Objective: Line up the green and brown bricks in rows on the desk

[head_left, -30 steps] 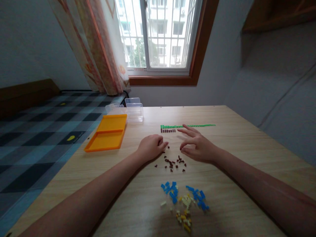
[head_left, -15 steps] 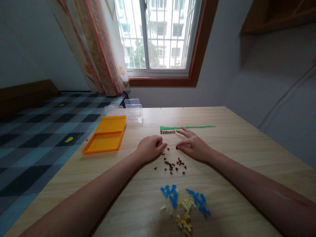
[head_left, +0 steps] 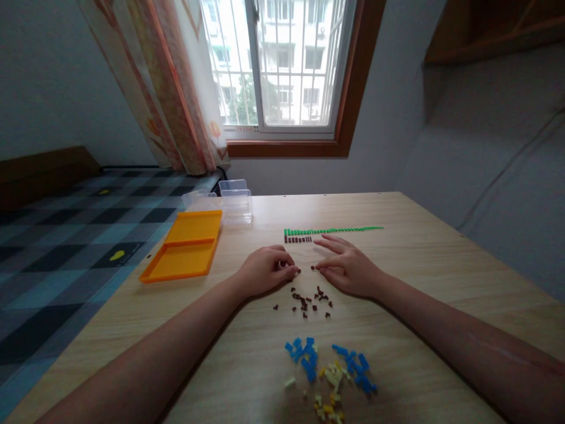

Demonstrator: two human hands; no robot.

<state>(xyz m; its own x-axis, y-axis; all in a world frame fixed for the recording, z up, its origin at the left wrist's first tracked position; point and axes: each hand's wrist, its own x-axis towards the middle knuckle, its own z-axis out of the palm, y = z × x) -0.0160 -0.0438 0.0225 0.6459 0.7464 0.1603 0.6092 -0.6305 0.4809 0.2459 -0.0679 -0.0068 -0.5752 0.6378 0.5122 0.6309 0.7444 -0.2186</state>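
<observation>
left hand: left hand (head_left: 265, 274) is resting on the table (head_left: 441, 265), fingers curling in toward the thumb; can't tell if a piece is pinched inside
right hand: right hand (head_left: 348, 268) is lying flat with fingers spread, gripping nothing, fingertips pointing at one brown bit just beside them
hands: sitting near each other, not touching
loose brown pieces: loose brown pieces (head_left: 309, 300) are lying scattered just below both hands, a couple right at the fingertips
brown row: short brown row (head_left: 297, 239) is sitting just above the hands, touching the left end of the green row
green row: long green row (head_left: 331, 230) is running across the table
blue pieces: blue pieces (head_left: 309, 353) are lying in two loose clumps nearer the camera
yellow pieces: yellow pieces (head_left: 329, 377) are mixing in between and below the blue
progress: looking like green is lined up, brown barely started, blue and yellow untouched
side stuff: orange tray (head_left: 185, 247) is lying open at the left, clear boxes (head_left: 236, 203) behind it
</observation>
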